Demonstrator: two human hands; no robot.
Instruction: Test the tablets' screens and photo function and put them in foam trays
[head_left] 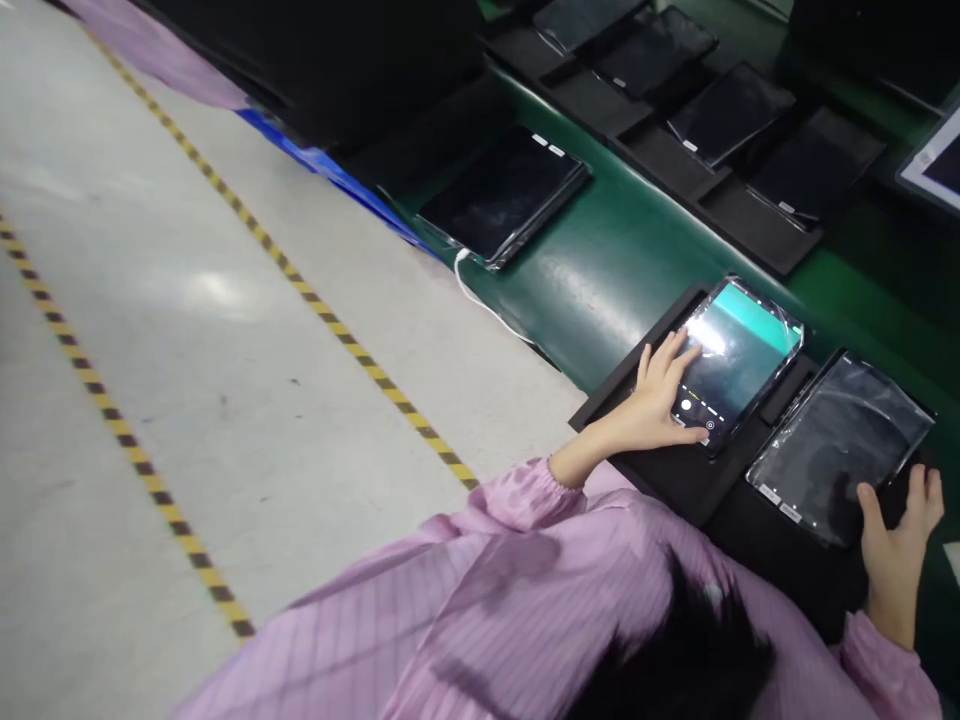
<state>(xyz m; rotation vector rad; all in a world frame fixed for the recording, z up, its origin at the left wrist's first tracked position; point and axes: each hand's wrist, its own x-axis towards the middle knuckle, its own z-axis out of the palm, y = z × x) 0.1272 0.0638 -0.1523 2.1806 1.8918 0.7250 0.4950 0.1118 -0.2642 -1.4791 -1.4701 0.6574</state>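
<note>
My left hand point(660, 395) lies with fingers spread over the left edge of a lit tablet point(739, 345). Its screen has a teal band at the top and what looks like camera controls at the bottom. A second tablet point(840, 450), dark and in clear film with small white labels, rests to the right of the lit one. At its right edge is my right hand point(896, 540), thumb and fingers apart; whether it touches the film I cannot tell. Both tablets sit on a black tray point(675, 470) in front of my lap.
Another dark tablet point(510, 195) lies farther left on the green mat point(577, 290), a white cable point(480, 300) beside it. Black trays point(675, 165) holding several film-wrapped tablets line the back. A white-framed screen point(934, 160) shows at right. Striped tape point(322, 310) marks the floor.
</note>
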